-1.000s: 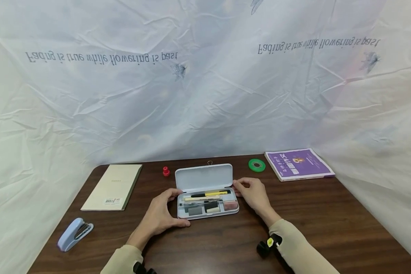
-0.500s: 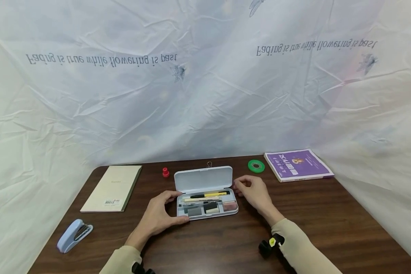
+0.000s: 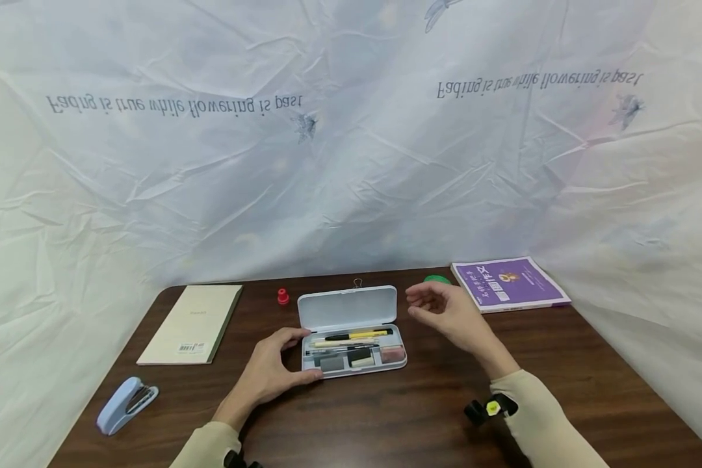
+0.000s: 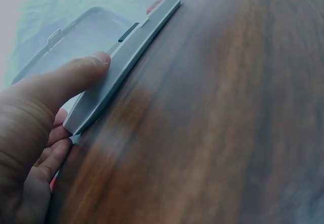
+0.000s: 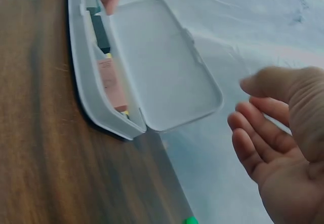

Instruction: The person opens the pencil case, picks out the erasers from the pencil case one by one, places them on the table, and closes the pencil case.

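— Wood-grain table (image 3: 374, 422), pale printed sheet (image 3: 351, 169) hung behind. Where's the pencil case (image 3: 363, 372)?

— Mid-table, lid (image 3: 348, 308) tilted up at its hinge. Pens (image 3: 359, 335) and a pink eraser (image 3: 392, 354) inside.

— Grip?

— Left hand (image 3: 267, 370) pinches the left end: thumb on the front wall, fingertips round at the hinge side. Right hand (image 3: 455, 317) hangs just beside the lid's right edge, touching nothing, fingers loosely bent, thumb apart from them.

— Risks?

— Neither hand props the lid, so a knock from the right could tip it down, maybe onto those left fingertips. Can't tell how stiff the hinge is.

— Else?

— One-ended hold. A shove on the far end would likely swivel the case and shift the pens. Green tape roll (image 3: 437, 279), partly hidden by the right hand, could get bumped too.
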A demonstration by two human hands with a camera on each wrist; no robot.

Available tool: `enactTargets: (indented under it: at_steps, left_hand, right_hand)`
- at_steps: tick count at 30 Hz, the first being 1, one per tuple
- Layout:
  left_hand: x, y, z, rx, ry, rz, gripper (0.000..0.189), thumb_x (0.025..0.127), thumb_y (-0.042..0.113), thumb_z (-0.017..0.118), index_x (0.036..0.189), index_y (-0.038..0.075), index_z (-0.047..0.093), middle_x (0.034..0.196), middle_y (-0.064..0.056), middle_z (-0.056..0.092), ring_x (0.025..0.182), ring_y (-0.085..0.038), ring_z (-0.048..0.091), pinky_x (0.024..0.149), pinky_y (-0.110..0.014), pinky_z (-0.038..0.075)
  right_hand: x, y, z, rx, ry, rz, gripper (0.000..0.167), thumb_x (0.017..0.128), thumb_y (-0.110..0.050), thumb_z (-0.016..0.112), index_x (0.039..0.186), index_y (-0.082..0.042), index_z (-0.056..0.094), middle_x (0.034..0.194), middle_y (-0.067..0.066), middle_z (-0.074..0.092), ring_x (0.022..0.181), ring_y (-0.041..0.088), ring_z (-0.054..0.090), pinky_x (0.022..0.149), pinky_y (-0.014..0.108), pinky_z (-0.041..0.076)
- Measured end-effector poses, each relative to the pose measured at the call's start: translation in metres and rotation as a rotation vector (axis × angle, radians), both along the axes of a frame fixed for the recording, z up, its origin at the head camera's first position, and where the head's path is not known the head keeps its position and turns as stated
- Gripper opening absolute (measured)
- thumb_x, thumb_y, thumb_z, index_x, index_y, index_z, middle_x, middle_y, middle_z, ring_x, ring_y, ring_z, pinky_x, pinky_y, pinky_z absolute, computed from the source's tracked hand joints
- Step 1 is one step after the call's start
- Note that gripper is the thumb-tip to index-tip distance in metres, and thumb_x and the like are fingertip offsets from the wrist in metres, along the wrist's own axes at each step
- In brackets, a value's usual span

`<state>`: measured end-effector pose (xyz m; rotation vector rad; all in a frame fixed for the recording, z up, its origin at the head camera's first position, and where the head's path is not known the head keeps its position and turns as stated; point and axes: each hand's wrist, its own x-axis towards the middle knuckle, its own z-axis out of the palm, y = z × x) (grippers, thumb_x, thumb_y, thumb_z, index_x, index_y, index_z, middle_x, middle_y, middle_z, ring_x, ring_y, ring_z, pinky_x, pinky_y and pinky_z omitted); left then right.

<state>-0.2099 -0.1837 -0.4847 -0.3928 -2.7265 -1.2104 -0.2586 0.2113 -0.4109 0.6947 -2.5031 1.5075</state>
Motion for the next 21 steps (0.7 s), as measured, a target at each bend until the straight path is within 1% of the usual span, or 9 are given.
enactTargets:
  at_steps: [5,9,15,18,21]
  left_hand:
    - [0.0,0.0,0.0,0.014,-0.007,0.001,0.082,0.072,0.056,0.105,0.141,0.022,0.074,0.137,0.007,0.073,0.13,-0.021,0.071,0.113,-0.052,0.056]
    - [-0.001,0.001,0.001,0.016,-0.011,-0.01,0.084,0.072,0.058,0.104,0.141,0.021,0.074,0.138,0.006,0.074,0.13,-0.021,0.071,0.113,-0.052,0.056]
    - [-0.001,0.0,0.001,0.012,-0.008,-0.017,0.083,0.074,0.058,0.103,0.142,0.021,0.073,0.139,0.005,0.073,0.131,-0.021,0.071,0.113,-0.053,0.056]
    - [0.0,0.0,0.002,0.015,-0.015,-0.019,0.083,0.074,0.058,0.103,0.142,0.021,0.073,0.139,0.005,0.073,0.131,-0.022,0.071,0.114,-0.053,0.055]
    - [0.0,0.0,0.002,0.018,-0.024,-0.023,0.083,0.074,0.057,0.103,0.142,0.021,0.073,0.14,0.005,0.073,0.132,-0.022,0.07,0.115,-0.053,0.055]
  right_hand:
    - [0.003,-0.009,-0.006,0.064,-0.035,0.119,0.035,0.097,-0.008,0.088,0.129,-0.002,0.076,0.115,0.012,0.078,0.097,0.02,0.074,0.086,0.03,0.063]
    - [0.005,-0.014,-0.014,0.133,-0.056,0.185,0.033,0.097,-0.009,0.088,0.127,-0.003,0.077,0.114,0.013,0.078,0.097,0.018,0.072,0.086,0.029,0.063]
    - [0.007,-0.019,-0.023,0.237,-0.068,0.259,0.028,0.097,-0.018,0.091,0.12,-0.01,0.079,0.105,0.003,0.077,0.095,0.016,0.072,0.086,0.033,0.063]
    - [0.008,-0.023,-0.024,0.302,-0.046,0.27,0.024,0.097,-0.021,0.091,0.117,-0.014,0.08,0.101,-0.005,0.076,0.093,0.012,0.072,0.086,0.034,0.064]
    - [0.009,-0.027,-0.025,0.365,-0.007,0.279,0.02,0.096,-0.017,0.092,0.112,-0.017,0.08,0.098,-0.009,0.075,0.089,0.008,0.07,0.082,0.033,0.065]
